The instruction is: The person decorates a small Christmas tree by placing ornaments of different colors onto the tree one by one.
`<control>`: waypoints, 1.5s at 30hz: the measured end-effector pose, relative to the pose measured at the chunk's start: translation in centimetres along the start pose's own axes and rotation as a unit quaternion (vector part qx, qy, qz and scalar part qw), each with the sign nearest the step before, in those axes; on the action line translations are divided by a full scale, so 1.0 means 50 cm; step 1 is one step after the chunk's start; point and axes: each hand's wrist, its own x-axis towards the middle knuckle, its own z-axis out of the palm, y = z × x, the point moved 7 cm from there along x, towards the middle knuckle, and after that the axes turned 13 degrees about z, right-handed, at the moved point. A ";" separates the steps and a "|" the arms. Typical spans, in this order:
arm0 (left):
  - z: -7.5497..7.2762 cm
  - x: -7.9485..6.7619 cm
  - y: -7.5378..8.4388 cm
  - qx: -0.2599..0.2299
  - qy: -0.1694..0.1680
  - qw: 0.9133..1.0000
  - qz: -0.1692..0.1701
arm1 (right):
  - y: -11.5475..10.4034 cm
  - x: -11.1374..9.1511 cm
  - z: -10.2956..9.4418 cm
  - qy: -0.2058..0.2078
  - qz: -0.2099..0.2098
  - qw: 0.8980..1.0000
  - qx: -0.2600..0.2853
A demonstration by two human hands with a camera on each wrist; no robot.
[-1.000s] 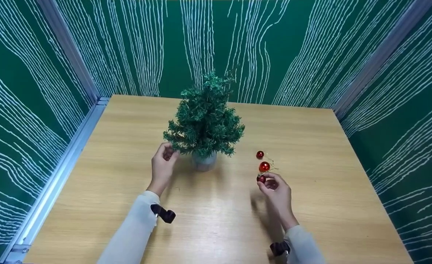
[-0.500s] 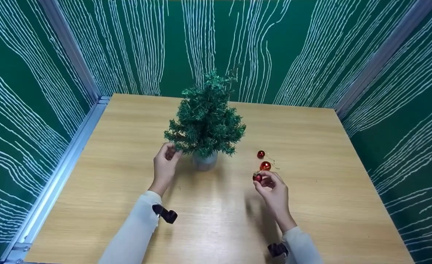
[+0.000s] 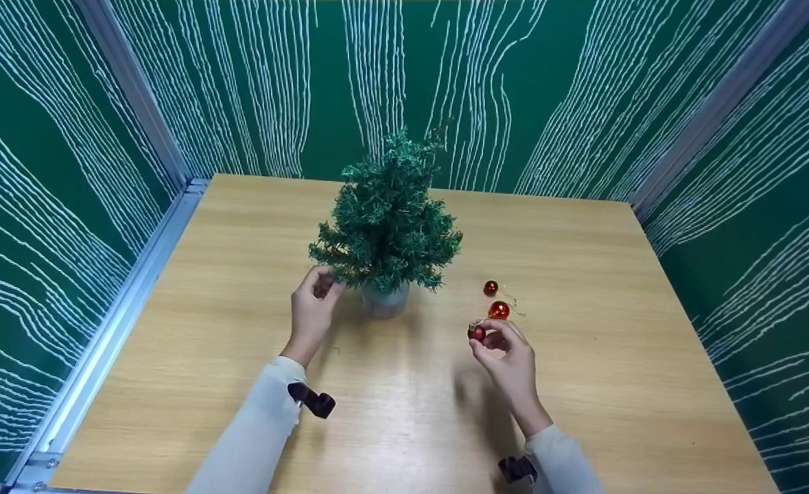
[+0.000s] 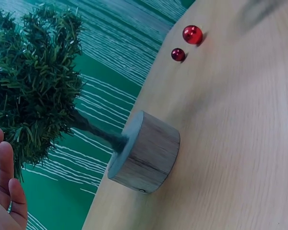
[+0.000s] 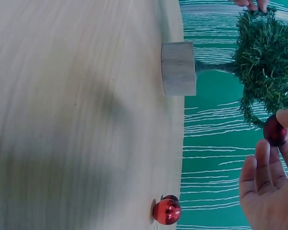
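A small green artificial Christmas tree (image 3: 390,219) stands upright on a round wood-look base (image 4: 151,153). My left hand (image 3: 311,309) pinches the tips of a lower left branch between thumb and forefinger; in the left wrist view only some of its fingers (image 4: 6,158) show beside the foliage. To the right of the tree, my right hand (image 3: 510,360) holds a dark red bauble (image 3: 476,332) between thumb and fingertips, above the table. In the right wrist view this bauble (image 5: 276,131) overlaps the edge of the foliage.
Two more red baubles, a larger shiny one (image 3: 499,310) and a smaller one (image 3: 490,288), lie on the wooden table (image 3: 617,384) right of the tree, with thin gold strings. Green walls (image 3: 582,158) with white wavy lines enclose the table's back and sides.
My right hand has moved a little left with the dark red bauble, away from the two lying on the table. The left hand has stayed at the branch.
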 end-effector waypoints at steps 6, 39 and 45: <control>0.002 -0.001 0.006 0.001 -0.003 1.000 0.005 | 0.005 0.004 0.010 -0.001 -0.006 1.000 -0.001; 0.022 -0.023 0.031 0.003 -0.013 0.999 0.043 | -0.095 -0.014 0.051 -0.024 -0.075 0.997 0.023; 0.025 -0.028 0.047 -0.004 -0.018 0.999 0.033 | -0.054 0.007 0.069 -0.021 -0.086 0.996 0.032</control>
